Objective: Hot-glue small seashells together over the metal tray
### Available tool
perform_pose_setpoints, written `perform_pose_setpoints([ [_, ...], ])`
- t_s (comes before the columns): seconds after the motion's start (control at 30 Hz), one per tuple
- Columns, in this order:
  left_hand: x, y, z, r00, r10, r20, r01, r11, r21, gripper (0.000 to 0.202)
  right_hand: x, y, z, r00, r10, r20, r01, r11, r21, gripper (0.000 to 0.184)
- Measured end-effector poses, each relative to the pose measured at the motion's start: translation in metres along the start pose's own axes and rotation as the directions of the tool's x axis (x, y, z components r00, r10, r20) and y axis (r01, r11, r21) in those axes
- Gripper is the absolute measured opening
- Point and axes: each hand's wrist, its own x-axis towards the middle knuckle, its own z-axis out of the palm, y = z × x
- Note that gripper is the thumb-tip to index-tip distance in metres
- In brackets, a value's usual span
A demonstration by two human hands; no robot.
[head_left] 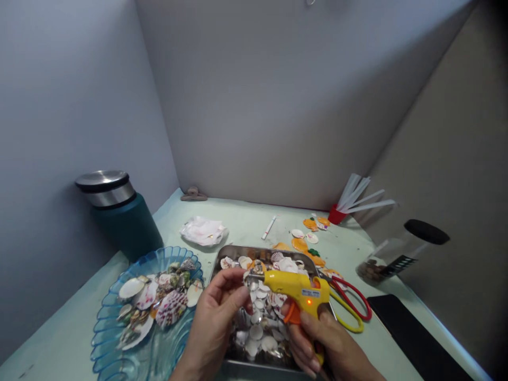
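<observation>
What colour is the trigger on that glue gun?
The trigger is orange, while the glue gun itself is mostly yellow; the head view shows it.

The bottom edge crops the blue scalloped dish (103, 320). Print on the yellow glue gun's (288, 283) label (310, 292) is illegible; what the left hand (216, 312) pinches is too small to identify.

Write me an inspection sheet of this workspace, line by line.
Surface: pale green table, dark-specked in places.
Job's things: yellow glue gun, light glowing; metal tray and blue dish, both holding shells.
Clutter: scissors, bottle, jar, red cup of sticks, black slab, crumpled white bundle.
Hands: left hand pinches something by the nozzle, too small to identify; right hand grips the glue gun.
Cables: nothing seen.
Surroundings: plain grey walls on three sides.
</observation>
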Motion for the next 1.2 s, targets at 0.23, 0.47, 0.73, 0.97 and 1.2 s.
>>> perform_pose_setpoints([
  [0.23,-0.001,0.007,0.000,0.999,0.033,-0.031,-0.032,0.999,0.016,0.027,-0.001,-0.002,-0.003,0.999,-0.024,0.027,0.023,0.998,0.056,0.028],
  [0.47,-0.001,0.006,-0.001,0.998,0.048,-0.039,-0.048,0.999,-0.002,0.025,-0.002,-0.006,-0.003,0.998,-0.019,-0.055,0.011,0.989,-0.147,0.036],
  [0.73,0.000,0.008,-0.001,0.999,-0.005,-0.037,0.003,0.999,-0.049,0.027,-0.002,-0.007,-0.005,0.989,-0.029,-0.144,-0.018,0.948,-0.318,0.046],
  [0.97,-0.001,0.011,0.000,0.996,-0.079,-0.031,0.075,0.993,-0.094,0.032,-0.004,-0.008,-0.004,0.976,-0.038,-0.213,-0.054,0.909,-0.413,0.053],
  [1.2,0.000,0.007,-0.003,0.995,-0.102,0.013,0.103,0.989,-0.103,0.032,-0.004,-0.007,-0.004,0.975,-0.059,-0.216,-0.046,0.891,-0.451,0.054],
])
